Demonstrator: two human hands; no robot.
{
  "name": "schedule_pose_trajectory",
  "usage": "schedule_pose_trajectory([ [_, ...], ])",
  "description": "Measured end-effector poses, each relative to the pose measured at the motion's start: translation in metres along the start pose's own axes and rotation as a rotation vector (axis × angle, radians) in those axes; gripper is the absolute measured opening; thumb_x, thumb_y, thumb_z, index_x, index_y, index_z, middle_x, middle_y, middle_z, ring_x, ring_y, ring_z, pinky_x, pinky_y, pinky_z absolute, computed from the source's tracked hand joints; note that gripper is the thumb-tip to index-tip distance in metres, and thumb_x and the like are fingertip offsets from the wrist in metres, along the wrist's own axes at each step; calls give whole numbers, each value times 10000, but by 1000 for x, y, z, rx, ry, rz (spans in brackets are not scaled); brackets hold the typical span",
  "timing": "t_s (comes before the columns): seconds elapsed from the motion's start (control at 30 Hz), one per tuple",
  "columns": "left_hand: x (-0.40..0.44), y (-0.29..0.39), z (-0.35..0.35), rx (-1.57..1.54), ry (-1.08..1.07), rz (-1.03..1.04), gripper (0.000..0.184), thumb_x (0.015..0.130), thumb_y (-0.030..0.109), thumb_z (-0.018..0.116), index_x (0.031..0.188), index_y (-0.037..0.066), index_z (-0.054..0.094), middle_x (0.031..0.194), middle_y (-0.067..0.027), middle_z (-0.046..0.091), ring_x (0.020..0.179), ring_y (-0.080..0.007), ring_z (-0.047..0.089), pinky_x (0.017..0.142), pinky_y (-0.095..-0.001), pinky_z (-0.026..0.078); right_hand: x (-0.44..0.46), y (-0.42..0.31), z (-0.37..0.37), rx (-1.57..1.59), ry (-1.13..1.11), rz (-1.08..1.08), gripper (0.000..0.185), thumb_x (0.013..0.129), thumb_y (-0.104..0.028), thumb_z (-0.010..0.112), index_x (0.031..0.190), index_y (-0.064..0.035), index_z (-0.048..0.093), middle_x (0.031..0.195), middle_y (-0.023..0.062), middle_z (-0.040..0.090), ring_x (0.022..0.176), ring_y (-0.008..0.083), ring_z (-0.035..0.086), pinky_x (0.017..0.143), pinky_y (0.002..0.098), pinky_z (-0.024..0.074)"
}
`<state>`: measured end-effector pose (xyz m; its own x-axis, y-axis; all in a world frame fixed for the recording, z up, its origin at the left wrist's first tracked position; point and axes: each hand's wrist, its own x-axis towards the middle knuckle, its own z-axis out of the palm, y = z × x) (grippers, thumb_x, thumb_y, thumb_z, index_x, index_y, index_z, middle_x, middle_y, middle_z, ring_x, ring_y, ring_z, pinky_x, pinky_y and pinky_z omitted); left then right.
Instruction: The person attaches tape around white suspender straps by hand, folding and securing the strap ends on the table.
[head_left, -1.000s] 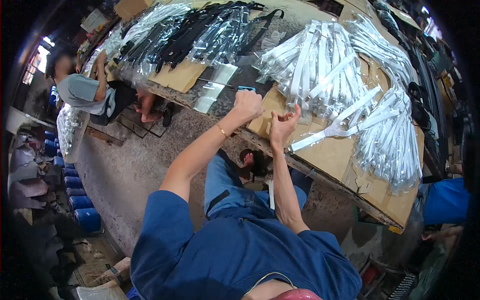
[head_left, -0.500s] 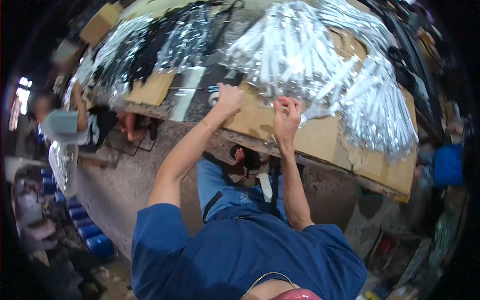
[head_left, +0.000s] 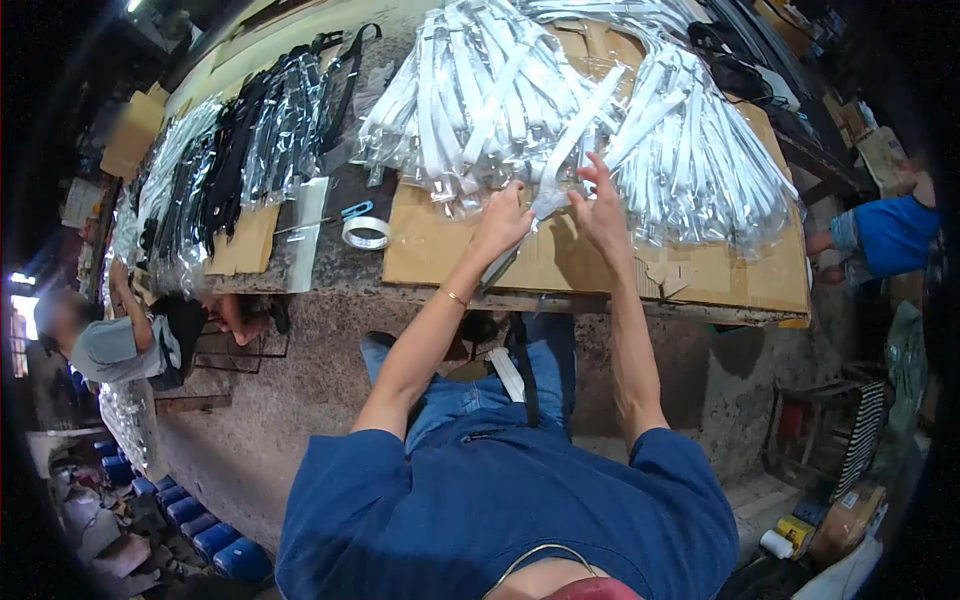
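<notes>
My left hand [head_left: 503, 222] is closed on the end of a clear plastic sleeve [head_left: 547, 203], over the cardboard sheet at the table's front. A flat white strap [head_left: 578, 135] lies in line with the sleeve, reaching back onto the pile. On the sleeve's other side is my right hand [head_left: 603, 215], its fingers bent and apart. Its thumb is close to the plastic; I cannot tell whether it touches. A narrow greyish strip [head_left: 498, 268] shows below my left hand.
Bagged white straps [head_left: 450, 110] fan out over cardboard [head_left: 425, 245]. Left of it lie a tape roll [head_left: 366, 233], a blue-handled tool [head_left: 356, 210] and bagged black straps [head_left: 275, 140]. One person [head_left: 110, 340] sits at the left; another in blue [head_left: 885, 235] is at the right.
My hands have come to the sleeve end at the front of the white pile, and the left has closed on it. The view has shifted, showing more of the table's left part.
</notes>
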<state>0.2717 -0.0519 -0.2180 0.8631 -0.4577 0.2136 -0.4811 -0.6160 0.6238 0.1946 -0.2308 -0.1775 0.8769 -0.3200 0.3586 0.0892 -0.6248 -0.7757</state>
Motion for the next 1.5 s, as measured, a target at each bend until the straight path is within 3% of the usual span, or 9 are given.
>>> schedule_pose_trajectory([
  [0.1,5,5,-1,-253,-158,-172,457,721,150,748,1104,-14,560,816,-123,665,759,-228,651,721,-337,513,4,16,13,42,39,-8,724,780,-56,717,1407,-139,364,1084,112,641,957,253,625,806,351,502],
  [0.23,9,3,0,-336,-284,-155,430,738,101,752,1101,-8,549,794,-68,653,748,-121,612,677,-269,492,5,20,17,62,71,22,770,747,-49,743,1409,-143,362,1049,95,645,896,232,633,765,351,509],
  [0.3,8,1,5,-689,-347,-211,395,781,55,726,1124,-11,542,785,-39,645,748,-83,585,650,-236,475,3,19,15,96,68,46,756,732,-71,756,1384,-123,377,968,117,638,863,260,631,783,379,505],
  [0.73,-2,20,-11,-721,-391,-376,350,820,74,710,1128,-6,565,875,-118,705,775,-123,649,653,-235,498,3,16,9,186,-42,271,818,681,-168,820,1375,-132,387,928,70,646,802,192,633,729,336,514],
  [0.93,-10,29,-14,-867,-350,-405,370,813,73,713,1145,-1,568,862,-109,704,725,-115,639,596,-223,484,-8,9,16,7,97,59,802,702,-151,812,1377,-84,384,982,91,578,728,189,600,662,351,514],
  [1.0,-13,31,-13,-881,-292,-395,371,811,71,713,1147,-9,577,845,-87,701,744,-100,632,635,-214,487,-20,3,15,83,344,212,836,732,-129,801,1406,-46,315,1031,117,512,716,186,593,636,339,511],
  [1.13,-25,42,-19,-915,-245,-408,360,789,44,718,1122,-21,598,849,-84,701,743,-84,625,644,-209,485,-58,-33,2,368,373,590,954,782,-139,782,1458,-51,114,1057,138,485,764,188,599,638,286,499],
  [1.23,-33,46,-14,-965,-242,-400,331,786,48,727,1078,-51,607,827,-62,693,721,-74,610,633,-200,473,-66,-22,13,586,457,594,923,786,-79,769,1447,-82,124,1111,143,460,828,221,598,693,309,542],
  [1.5,-42,53,-9,-924,-262,-434,270,778,53,744,989,-60,620,765,-34,678,686,-57,593,610,-197,462,-56,-32,11,536,439,649,1053,723,-46,808,1464,-68,60,1126,155,477,899,237,645,627,295,514],
])
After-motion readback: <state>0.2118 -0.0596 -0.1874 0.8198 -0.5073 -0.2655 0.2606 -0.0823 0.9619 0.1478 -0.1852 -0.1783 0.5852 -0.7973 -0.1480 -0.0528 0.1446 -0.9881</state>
